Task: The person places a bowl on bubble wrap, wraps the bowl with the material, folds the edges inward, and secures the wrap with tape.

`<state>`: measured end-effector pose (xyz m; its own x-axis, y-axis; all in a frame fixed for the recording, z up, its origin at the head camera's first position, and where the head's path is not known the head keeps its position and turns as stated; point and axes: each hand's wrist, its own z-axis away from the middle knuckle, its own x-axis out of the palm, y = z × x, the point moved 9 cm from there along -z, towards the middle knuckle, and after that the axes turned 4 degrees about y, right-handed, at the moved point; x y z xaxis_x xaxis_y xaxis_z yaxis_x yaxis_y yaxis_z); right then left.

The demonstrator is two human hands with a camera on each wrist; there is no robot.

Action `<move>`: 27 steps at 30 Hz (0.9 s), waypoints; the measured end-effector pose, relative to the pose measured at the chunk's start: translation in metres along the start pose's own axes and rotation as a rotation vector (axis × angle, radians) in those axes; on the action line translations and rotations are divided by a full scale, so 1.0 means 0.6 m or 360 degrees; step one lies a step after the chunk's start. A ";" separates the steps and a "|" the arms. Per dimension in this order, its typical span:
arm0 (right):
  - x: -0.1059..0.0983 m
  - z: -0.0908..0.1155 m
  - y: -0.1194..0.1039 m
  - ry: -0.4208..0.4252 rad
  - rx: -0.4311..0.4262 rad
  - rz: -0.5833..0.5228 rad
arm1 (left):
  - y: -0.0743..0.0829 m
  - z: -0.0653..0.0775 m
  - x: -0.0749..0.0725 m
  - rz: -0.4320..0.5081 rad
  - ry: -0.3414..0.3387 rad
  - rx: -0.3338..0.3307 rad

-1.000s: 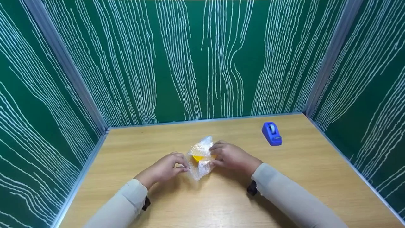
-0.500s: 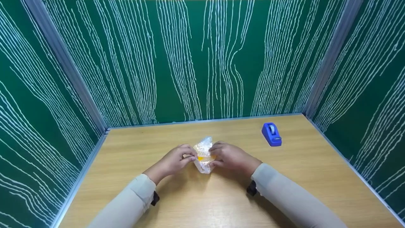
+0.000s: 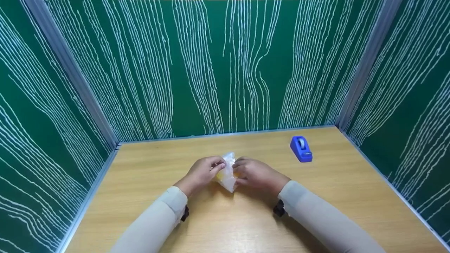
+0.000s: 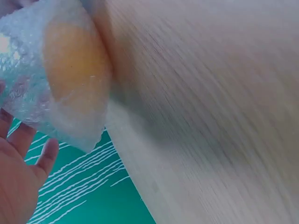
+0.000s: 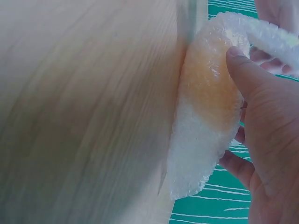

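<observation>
A sheet of bubble wrap (image 3: 229,179) is folded around a yellow, rounded object (image 4: 74,65) at the middle of the table. My left hand (image 3: 202,172) pinches a flap of the wrap, drawn over the top toward the right. From the right side, my right hand (image 3: 258,173) grips the bundle, its thumb (image 5: 243,67) lying on the wrap in the right wrist view. The yellow object shows only as a blurred orange shape through the plastic, so its kind cannot be told.
A blue tape dispenser (image 3: 301,149) with a roll of tape stands at the back right of the wooden table (image 3: 225,225). Green panels (image 3: 190,88) with wavy white lines rise along the back and both sides.
My left hand has moved right and slightly up, carrying the left flap of bubble wrap over the yellow object, whose exposed part is now covered. My right hand stays nearly still.
</observation>
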<state>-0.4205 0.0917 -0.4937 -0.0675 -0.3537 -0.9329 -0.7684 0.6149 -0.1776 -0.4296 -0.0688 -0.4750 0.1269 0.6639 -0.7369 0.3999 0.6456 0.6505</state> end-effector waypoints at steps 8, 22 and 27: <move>0.001 -0.005 -0.011 0.0051 -0.0224 0.0092 | 0.014 -0.027 0.014 -0.0370 0.0107 0.0127; -0.003 -0.001 -0.003 0.0048 -0.0106 0.0010 | -0.015 -0.039 0.032 -0.0308 0.0112 -0.0074; -0.001 0.005 0.011 0.0053 0.0053 -0.0066 | -0.024 -0.040 0.032 -0.0287 0.0100 -0.0132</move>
<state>-0.4238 0.0979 -0.4952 -0.0576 -0.4020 -0.9138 -0.7494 0.6222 -0.2264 -0.4547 -0.0564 -0.4940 0.0019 0.5552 -0.8317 0.3347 0.7834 0.5237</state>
